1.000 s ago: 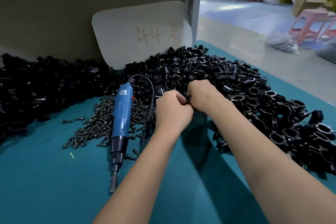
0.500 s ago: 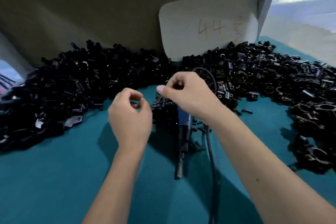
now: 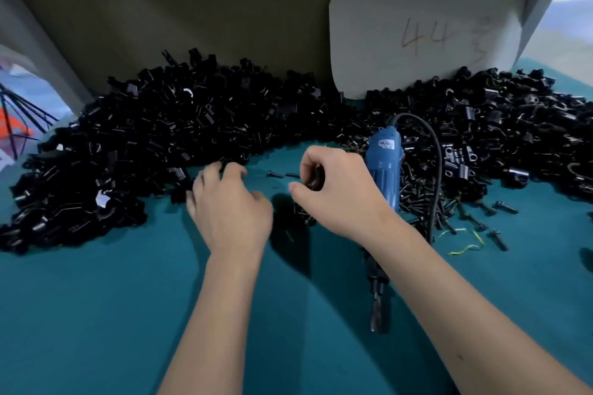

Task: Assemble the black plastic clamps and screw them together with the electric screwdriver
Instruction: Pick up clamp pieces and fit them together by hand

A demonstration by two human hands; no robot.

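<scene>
Head view looks down on a teal counter (image 3: 96, 314) ringed by a long heap of black plastic clamp parts (image 3: 144, 144), glossy, angular and small, banked against a grey board. The left hand (image 3: 229, 205) reaches to the near edge of that heap with its fingers (image 3: 211, 171) spread and lightly bent, tips touching or just above the loose pieces; it holds nothing, and I judge it is feeling for a mating half. The right hand (image 3: 340, 189) hovers just beside it with fingers curled round a small black clamp piece (image 3: 316, 178), pinched between thumb and forefinger so that it stays ready for joining. Most of that piece is hidden by the hand.

Behind the right wrist, the electric screwdriver (image 3: 385, 167) lies on the counter, blue ribbed body toward the heap and dark metal bit pointing at the person, within easy reach. Its black cord (image 3: 434, 176) loops over a scatter of dark, slim screws (image 3: 462, 202); two more screws (image 3: 282, 174) lie between the hands. A pale card (image 3: 417, 26) marked "44" leans upright behind the heap.
</scene>
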